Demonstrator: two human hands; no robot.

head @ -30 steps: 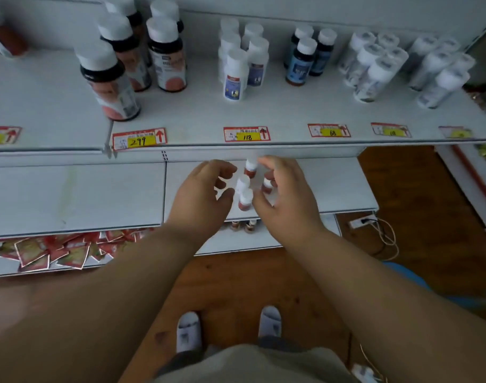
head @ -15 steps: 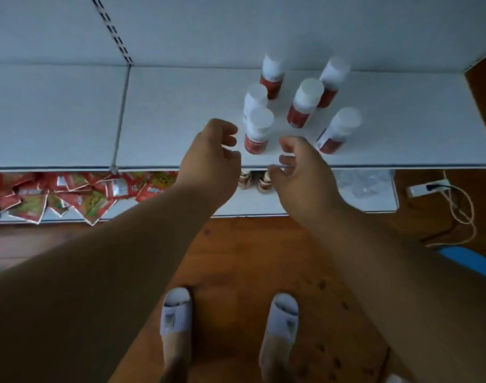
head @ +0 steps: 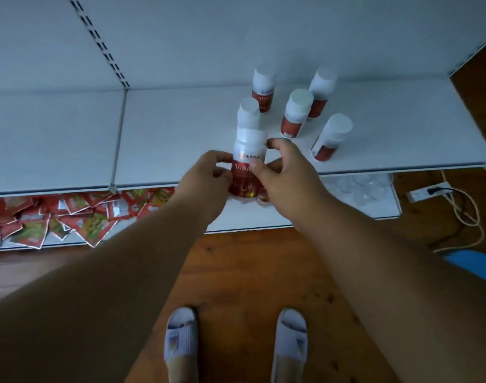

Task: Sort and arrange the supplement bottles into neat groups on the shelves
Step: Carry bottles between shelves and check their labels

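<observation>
**Desk:** What's the grip?

**Operator:** I have both hands on one bottle. My left hand pinches its red label from one side, and my right hand wraps the other side with the thumb across the front. Fingers are curled snug on both, and nothing else is held.

**Desk:** Where is the bottle?

**Operator:** It is at the front lip of the shelf, out over the edge and tilted towards me, so I judge it lifted. Half a second ago both hands hovered loose and empty just short of it, while it stood in the cluster.

**Desk:** And the rest?

**Operator:** Five bottles stand upright behind. One is directly behind the held one, and four others are loosely spread to its right (hardly a neat group yet). Sachets lie heaped on the lower shelf at left.

**Desk:** Meaning?

**Operator:** The sort has gone from reaching to carrying. This bottle needs a spot that tightens the row.
</observation>
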